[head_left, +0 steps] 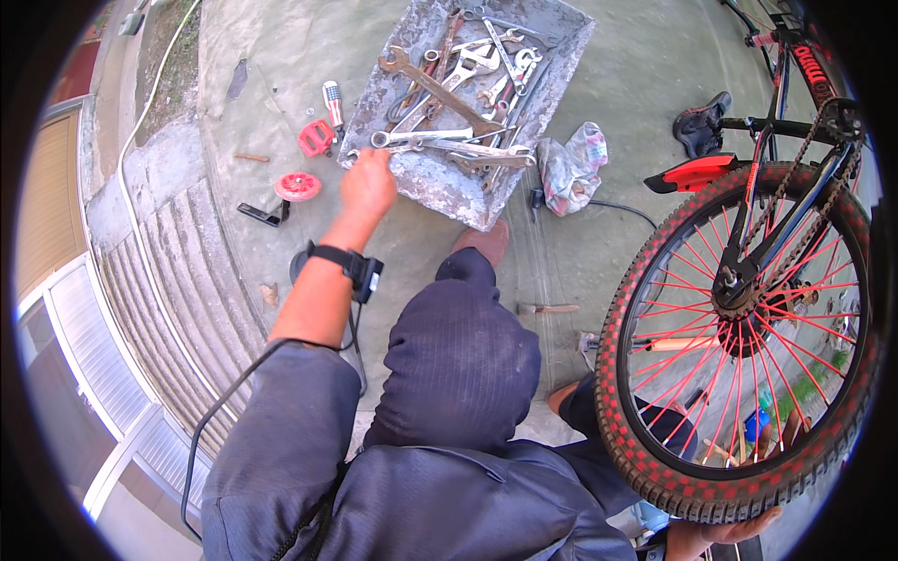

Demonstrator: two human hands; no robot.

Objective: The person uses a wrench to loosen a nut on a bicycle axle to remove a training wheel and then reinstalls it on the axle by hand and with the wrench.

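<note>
— Left hand (pixel 368 183)?
— Arm stretched out, fingers curled on a wrench (pixel 418 137) at the near-left edge of the tool tray (pixel 440 182).
— Right hand (pixel 725 535)?
— Low beside the tray, fingers gripping the bicycle wheel (pixel 739 341) underneath.

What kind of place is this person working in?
Probably an outdoor yard or porch used for bicycle repair. The ground is bare concrete, a worn tray full of wrenches lies on it, and an upturned bicycle with a red-spoked wheel stands beside the person.
</note>
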